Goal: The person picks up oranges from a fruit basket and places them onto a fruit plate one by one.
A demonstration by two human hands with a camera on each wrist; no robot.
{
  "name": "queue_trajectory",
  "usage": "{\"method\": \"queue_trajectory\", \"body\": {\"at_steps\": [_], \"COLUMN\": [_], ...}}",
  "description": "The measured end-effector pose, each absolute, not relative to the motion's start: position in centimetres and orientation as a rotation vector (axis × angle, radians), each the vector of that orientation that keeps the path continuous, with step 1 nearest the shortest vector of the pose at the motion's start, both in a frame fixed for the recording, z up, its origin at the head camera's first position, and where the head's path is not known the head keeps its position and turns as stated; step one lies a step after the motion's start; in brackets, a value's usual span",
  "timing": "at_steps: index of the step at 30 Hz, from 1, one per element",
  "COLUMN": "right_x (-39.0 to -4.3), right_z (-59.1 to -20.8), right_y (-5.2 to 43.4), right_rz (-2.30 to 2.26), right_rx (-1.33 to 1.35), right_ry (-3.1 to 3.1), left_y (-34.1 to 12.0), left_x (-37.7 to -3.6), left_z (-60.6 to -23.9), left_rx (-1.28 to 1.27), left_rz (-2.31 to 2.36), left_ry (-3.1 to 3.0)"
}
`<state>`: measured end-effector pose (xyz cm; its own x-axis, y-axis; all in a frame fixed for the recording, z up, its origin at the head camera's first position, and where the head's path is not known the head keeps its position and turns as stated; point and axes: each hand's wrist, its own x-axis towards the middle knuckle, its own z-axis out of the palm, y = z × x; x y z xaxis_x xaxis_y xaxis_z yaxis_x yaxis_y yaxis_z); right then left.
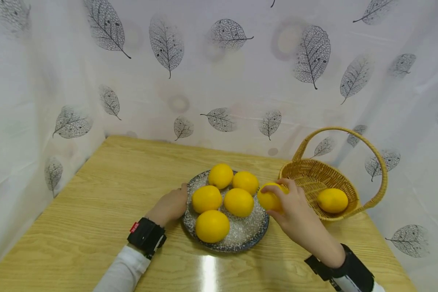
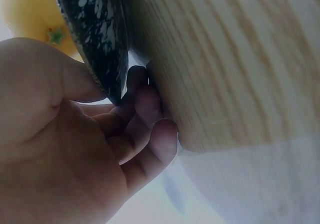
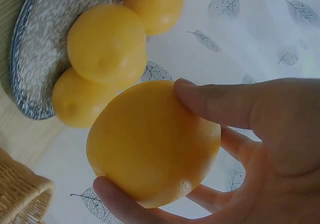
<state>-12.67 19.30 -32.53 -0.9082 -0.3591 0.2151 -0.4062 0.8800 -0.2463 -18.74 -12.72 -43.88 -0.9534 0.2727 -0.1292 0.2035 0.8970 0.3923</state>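
A speckled blue-grey plate (image 1: 248, 237) on the wooden table carries several yellow lemons (image 1: 212, 226). My left hand (image 1: 170, 205) holds the plate's left rim (image 2: 95, 38), thumb on top and fingers (image 2: 145, 108) curled under the edge. My right hand (image 1: 293, 207) grips one lemon (image 1: 271, 197) (image 3: 152, 144) just off the plate's right edge, between the plate and a wicker basket (image 1: 314, 172). One lemon (image 1: 332, 200) lies inside the basket.
The basket has a tall arched handle (image 1: 377, 156) and stands at the table's right rear. A leaf-printed white cloth (image 1: 219, 81) walls in the table at the back and on both sides. Bare table (image 1: 106, 190) lies to the left.
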Motion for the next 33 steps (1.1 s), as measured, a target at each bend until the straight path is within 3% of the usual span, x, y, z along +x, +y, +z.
{"method": "queue_trajectory", "body": {"at_steps": [33], "right_x": [-10.6], "right_z": [-37.4], "right_y": [14.5], "right_rz": [0.433], "right_rx": [0.751], "right_ry": [-2.935], "left_y": [-12.7], "left_x": [-18.7], "left_z": [-43.7], "left_rx": [0.366], "left_rz": [0.566], "left_ry": [2.878]}}
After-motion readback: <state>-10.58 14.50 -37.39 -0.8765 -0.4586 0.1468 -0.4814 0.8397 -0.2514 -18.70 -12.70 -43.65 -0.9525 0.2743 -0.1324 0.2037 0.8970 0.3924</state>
